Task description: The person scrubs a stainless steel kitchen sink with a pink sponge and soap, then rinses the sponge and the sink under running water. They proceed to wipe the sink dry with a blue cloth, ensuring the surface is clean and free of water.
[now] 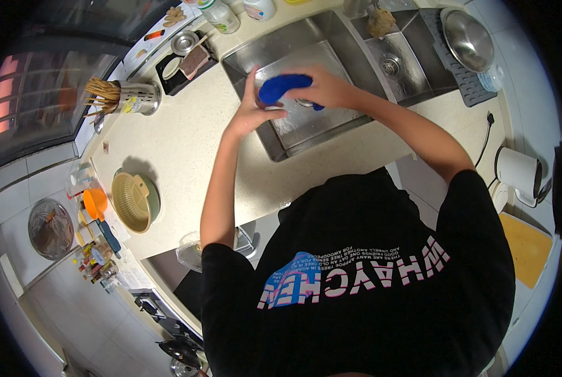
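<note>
Over the large steel sink basin, my right hand is closed on a bunched blue cloth. Its fingers are slightly blurred, and part of the cloth hangs below them. To the left of the cloth, my left hand has its thumb and fingers spread apart in a curve facing it. Whether the left fingertips touch the cloth is not plain. Partly hidden under my right hand, a round metal drain shows in the basin floor.
A smaller basin adjoins on the right, with a steel bowl on a grey mat beyond. Left on the counter are a chopstick holder, a black tray and a colander. Bottles line the back.
</note>
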A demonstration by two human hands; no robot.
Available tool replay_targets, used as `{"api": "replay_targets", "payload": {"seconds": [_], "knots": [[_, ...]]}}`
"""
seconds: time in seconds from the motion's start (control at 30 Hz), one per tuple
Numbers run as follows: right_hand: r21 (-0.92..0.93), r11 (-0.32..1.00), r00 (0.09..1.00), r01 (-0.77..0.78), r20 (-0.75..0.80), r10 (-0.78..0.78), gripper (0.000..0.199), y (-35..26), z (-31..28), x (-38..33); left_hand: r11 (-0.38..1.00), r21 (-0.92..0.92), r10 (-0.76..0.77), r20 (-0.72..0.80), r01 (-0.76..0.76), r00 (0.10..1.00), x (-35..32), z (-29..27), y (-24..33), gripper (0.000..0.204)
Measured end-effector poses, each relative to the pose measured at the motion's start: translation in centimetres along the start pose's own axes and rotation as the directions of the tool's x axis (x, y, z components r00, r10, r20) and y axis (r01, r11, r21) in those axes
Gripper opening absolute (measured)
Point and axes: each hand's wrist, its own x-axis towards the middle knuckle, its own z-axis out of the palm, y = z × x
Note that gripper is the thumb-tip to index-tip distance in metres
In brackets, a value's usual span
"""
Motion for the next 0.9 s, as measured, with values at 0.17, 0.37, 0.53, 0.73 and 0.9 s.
{"api": "replay_targets", "payload": {"seconds": [0.17,0.37,0.53,0.73,0.9], "knots": [[0.832,-0.013,0.584,-0.555,0.401,0.706,0.026,-0.7,-2.5,-0.1,0.639,0.765,0.474,-0.308,-0.081,0.825,-1.3,2.4,-2.8,0.092],[0.686,-0.536,0.508,-0.491,0.726,0.464,0.025,-0.5,0.7,-2.3,0.177,0.979,0.635,-0.034,-0.102,0.772,-1.6,4.0,-3.1,0.076],[0.562,-0.658,0.563,-0.501,0.789,0.245,0.023,-7.5,3.2,-4.2,0.127,0.918,0.885,0.067,-0.376,0.461,-1.2,3.4,-1.5,0.056],[0.406,-0.721,0.653,-0.561,0.753,-0.084,0.029,-9.7,2.7,-5.2,-0.103,0.856,0.857,0.335,-0.507,0.392,-2.3,3.1,3.7,0.034],[0.285,-0.726,0.606,-0.626,0.763,-0.224,0.025,-11.4,1.7,-6.3,-0.114,0.741,0.600,0.582,-0.661,0.549,-4.8,2.5,9.1,0.025]]}}
